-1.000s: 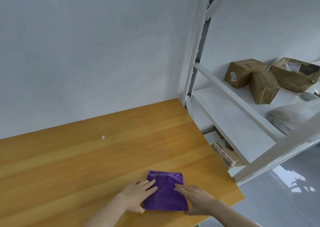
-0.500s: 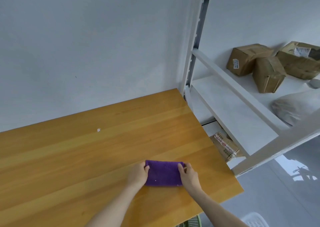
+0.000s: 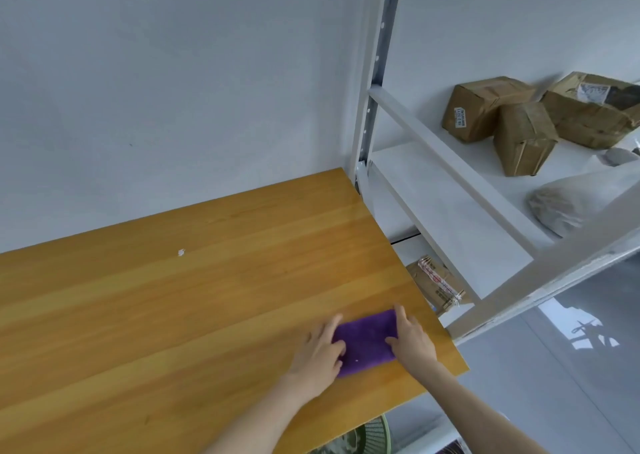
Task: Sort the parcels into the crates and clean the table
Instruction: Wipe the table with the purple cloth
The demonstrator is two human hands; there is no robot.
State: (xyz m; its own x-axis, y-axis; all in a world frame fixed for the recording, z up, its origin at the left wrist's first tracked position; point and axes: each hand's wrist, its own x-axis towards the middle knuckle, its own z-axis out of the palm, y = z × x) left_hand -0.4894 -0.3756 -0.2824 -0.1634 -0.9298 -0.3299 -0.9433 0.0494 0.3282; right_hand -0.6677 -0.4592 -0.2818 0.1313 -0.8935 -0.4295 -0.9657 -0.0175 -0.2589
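My left hand (image 3: 320, 353) and my right hand (image 3: 412, 339) hold the purple cloth (image 3: 367, 341) by its two ends, thumbs on top, near the right front corner of the desk (image 3: 173, 315). My fingers hide its side edges. Brown parcels (image 3: 485, 107) sit on the white shelf (image 3: 450, 211) beside the desk, one cut off at the far right, and a lower parcel (image 3: 436, 284) peeks out, half hidden.

a: grip is left hand (image 3: 320, 353) and right hand (image 3: 412, 341) holding the purple cloth (image 3: 367, 344). left of it, open table (image 3: 138, 332) runs wide; one white speck (image 3: 181, 252) far back-left.
b: right?
a: table edge close, then open air over the floor (image 3: 571, 384). beyond-right the white rack (image 3: 554, 273) bars the way, brown parcels (image 3: 485, 107) behind its beams. wall (image 3: 173, 90) closes the far side.
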